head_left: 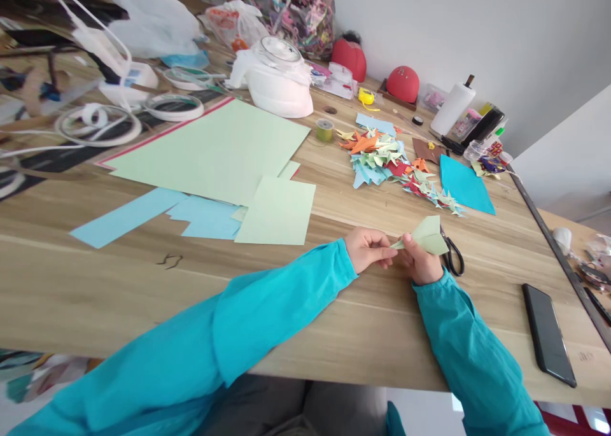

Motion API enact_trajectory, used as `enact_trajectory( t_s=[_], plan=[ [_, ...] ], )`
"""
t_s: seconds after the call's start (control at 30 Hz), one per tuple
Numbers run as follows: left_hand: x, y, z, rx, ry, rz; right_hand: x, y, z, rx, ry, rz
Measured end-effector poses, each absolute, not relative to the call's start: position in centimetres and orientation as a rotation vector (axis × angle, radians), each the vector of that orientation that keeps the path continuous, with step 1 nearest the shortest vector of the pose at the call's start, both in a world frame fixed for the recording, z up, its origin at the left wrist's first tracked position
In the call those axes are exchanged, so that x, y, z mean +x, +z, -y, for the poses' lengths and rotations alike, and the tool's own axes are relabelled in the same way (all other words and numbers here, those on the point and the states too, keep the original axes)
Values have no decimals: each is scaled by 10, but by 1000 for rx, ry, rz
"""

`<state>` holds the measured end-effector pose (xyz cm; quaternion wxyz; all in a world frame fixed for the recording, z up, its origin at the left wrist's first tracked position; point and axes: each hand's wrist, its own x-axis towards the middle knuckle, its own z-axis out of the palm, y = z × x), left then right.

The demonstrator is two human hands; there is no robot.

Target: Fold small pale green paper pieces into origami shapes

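Now, fold (431, 235): one pale green folded paper over the tabletop (363, 340), narrow tip to the left, wide end to the right; whether it touches the wood is unclear.
Left hand (370, 248): pinching the narrow tip between thumb and fingers.
Right hand (422, 262): thumb pressed on the upper side of the fold; the fingers beneath are mostly hidden, so their exact grip cannot be told.
Tip: the slimmest part, probably the easiest to crush — a light, flat pinch should serve the person better than a hard squeeze.
Crease: best lined up edge to edge before being pressed, since thin paper likely keeps any stray line.
Wide end: better left uncrumpled, with the right thumb steadying the body only.
Scissors (461, 259): just beside the right hand, partly behind the wide end — the paper seems safest kept clear of the handles.
Pile (377, 156): small folded pieces in several colours, lying beyond the hands.
Green square (281, 213): flat, left of the hands, overlapping the large sheet (210, 149).
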<state>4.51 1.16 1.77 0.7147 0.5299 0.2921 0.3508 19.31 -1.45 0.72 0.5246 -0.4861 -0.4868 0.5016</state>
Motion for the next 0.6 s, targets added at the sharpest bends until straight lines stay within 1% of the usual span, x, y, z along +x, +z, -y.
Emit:
enact_trajectory(
  t_s=[0.23,0.43,0.6],
  plan=[
    [43,21,-13,1049,692,-553,191,16,14,-1071,1347,1035],
    [42,17,-14,988,676,-491,194,15,12,-1085,1314,1035],
    [43,13,-15,1094,715,-549,193,10,13,-1136,1242,1090]
  ],
)
